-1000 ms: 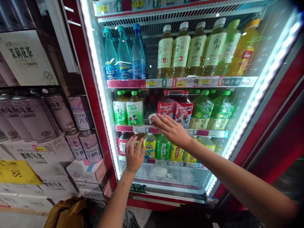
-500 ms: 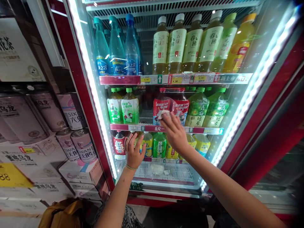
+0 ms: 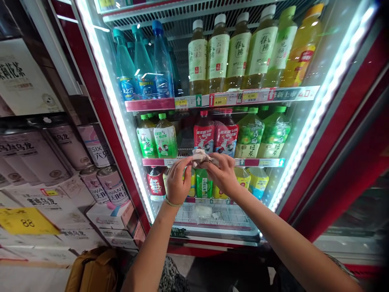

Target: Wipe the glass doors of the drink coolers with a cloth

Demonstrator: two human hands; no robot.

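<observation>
A crumpled whitish cloth is held between both hands, in front of the middle shelf's edge of a lit drinks cooler. My left hand pinches its left end, fingers bent and closed. My right hand grips its right side with curled fingers. Behind the cloth stand two red-labelled bottles. Green-capped bottles are to their left and green tea bottles to their right. Below the hands, a green bottle shows on the lower shelf.
Tall bottles fill the upper shelf. A clear wrapped item lies on the cooler's bottom rack. Stacked cartons and cans stand at left. A brown bag is at the lower left.
My right hand has moved down and toward my left hand, bringing the cloth away from the red-labelled bottles. My left hand has closed onto the cloth. The view has shifted slightly.
</observation>
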